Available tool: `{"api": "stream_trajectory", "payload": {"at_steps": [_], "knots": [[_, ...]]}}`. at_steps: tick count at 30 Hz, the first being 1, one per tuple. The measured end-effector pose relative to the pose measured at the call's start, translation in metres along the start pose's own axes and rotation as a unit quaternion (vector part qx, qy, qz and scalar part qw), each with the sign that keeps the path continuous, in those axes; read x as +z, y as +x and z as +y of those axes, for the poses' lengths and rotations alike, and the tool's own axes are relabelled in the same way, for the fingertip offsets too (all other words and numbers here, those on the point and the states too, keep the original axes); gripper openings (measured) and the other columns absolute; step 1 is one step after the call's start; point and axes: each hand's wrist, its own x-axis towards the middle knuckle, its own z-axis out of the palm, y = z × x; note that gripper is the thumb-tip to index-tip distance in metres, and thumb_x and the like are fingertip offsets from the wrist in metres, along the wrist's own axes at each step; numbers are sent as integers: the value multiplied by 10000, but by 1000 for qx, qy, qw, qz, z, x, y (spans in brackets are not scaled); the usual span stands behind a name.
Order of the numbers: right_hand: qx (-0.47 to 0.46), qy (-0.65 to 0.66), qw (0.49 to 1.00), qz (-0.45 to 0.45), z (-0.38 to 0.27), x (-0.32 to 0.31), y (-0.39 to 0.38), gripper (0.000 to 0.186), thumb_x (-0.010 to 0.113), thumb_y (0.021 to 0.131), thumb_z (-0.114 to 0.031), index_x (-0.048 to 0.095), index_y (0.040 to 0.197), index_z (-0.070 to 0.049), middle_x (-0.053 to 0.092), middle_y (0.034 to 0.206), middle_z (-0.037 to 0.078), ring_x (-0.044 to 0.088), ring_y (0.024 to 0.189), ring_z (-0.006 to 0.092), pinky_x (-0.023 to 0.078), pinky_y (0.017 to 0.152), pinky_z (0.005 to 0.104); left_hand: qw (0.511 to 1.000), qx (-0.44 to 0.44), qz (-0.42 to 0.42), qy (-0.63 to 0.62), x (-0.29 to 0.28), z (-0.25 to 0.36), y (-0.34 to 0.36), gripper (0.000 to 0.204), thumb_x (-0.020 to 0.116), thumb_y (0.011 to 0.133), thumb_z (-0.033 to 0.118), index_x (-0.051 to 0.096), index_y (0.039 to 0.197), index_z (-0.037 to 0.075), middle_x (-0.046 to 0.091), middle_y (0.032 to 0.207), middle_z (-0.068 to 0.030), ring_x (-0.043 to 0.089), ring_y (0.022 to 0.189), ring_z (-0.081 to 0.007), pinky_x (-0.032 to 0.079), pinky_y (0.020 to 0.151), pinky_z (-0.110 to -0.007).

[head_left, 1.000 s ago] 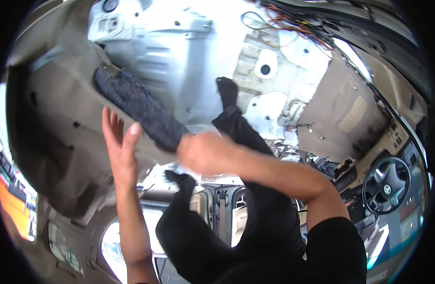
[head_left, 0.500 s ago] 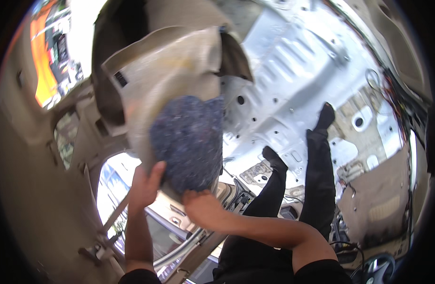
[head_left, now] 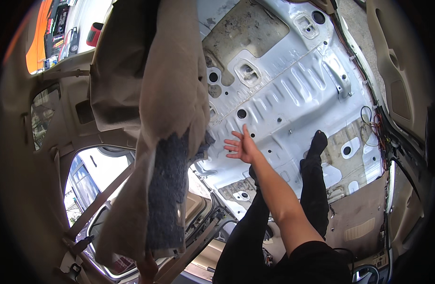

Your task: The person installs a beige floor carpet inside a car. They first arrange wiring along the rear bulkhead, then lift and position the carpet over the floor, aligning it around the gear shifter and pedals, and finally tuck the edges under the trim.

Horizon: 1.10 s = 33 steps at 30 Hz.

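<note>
A large piece of tan car carpet (head_left: 172, 85) stands folded up on the left, with dark grey fibre padding (head_left: 168, 194) showing on its underside. At its near end my left hand (head_left: 147, 268) grips the carpet's lower edge; the carpet hides most of the fingers. My right hand (head_left: 242, 146) is held out over the bare silver floor pan (head_left: 293, 94), open, its fingers spread and nothing in them. It is to the right of the carpet and apart from it.
My feet (head_left: 317, 142) in dark socks rest on the metal floor. Wiring (head_left: 376, 123) runs along the right sill. A seat belt (head_left: 101, 201) crosses the left door opening. Another tan carpet section (head_left: 359, 213) lies at lower right, near a steering wheel (head_left: 366, 272).
The carpet has turned so its tan face shows more and the padding less. My right hand has let go and moved right, opening. My left hand has come down and nearer.
</note>
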Motion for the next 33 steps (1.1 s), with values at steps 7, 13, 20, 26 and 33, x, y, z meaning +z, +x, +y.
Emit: {"api": "stream_trajectory", "payload": {"at_steps": [7,13,20,26,33], "knots": [[92,21,984,-150,102,86,94,1310,263,730,-1065,95,1701,-201,203,1714,244,414,1456,498,254,1173,705,989,-132,-72,-13,16,-28,-124,564,579,1041,377,540,1465,7,651,1343,-252,663,1207,-356,529,997,-475],[10,71,997,-21,139,10,132,1216,280,783,-1028,259,1663,-189,310,1693,146,343,1514,397,157,1217,665,986,-140,-92,-28,51,-38,-79,538,562,1050,365,548,1451,7,658,1334,-237,663,1192,-338,531,985,-458],[-5,114,993,-24,145,15,132,1139,306,836,-982,299,1644,-179,323,1686,122,273,1554,359,183,1230,621,974,-197,-96,-55,68,-45,-103,509,543,1060,350,557,1436,7,666,1322,-219,664,1175,-317,533,971,-438],[-3,110,994,13,178,-10,101,1115,316,854,-963,296,1643,-175,313,1689,119,257,1561,352,195,1235,601,964,-231,-110,-72,69,-55,-115,486,526,1069,338,565,1422,6,673,1313,-204,665,1160,-299,535,959,-421],[-40,110,989,87,192,-67,40,1087,327,875,-942,292,1641,-170,302,1693,116,237,1569,344,209,1240,578,960,-230,-124,-105,88,-69,-109,461,507,1079,323,574,1406,6,682,1301,-187,665,1143,-278,537,945,-401]]}}
